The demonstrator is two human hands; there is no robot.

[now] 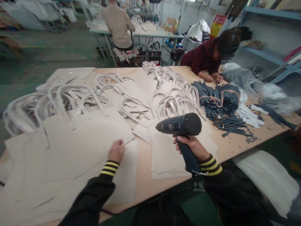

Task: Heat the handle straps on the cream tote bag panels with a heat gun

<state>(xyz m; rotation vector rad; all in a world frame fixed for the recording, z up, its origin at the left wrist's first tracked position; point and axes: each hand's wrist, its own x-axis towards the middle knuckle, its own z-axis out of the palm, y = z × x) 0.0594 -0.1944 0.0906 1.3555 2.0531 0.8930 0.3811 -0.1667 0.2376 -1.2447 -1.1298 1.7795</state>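
In my right hand [192, 146] is a dark blue heat gun [180, 125], its handle gripped and its tapered nozzle pointing left. It hangs over a small stack of beige fabric panels [168, 157]. My left hand [116, 151] is slightly blurred, its fingers curled together above the right edge of the large beige panels [77, 147]. Whatever its fingertips pinch, if anything, is hidden. Just beyond both hands lies a looped beige strap [128, 103] with a small metal buckle.
Piles of beige bag handles [63, 97] spread along the table [143, 185]. Dark blue straps [218, 97], tied in a bundle, lie at the right near clear plastic bags [242, 80]. A co-worker in a maroon top [199, 56] leans over the far right corner. Another person [117, 25] sits behind.
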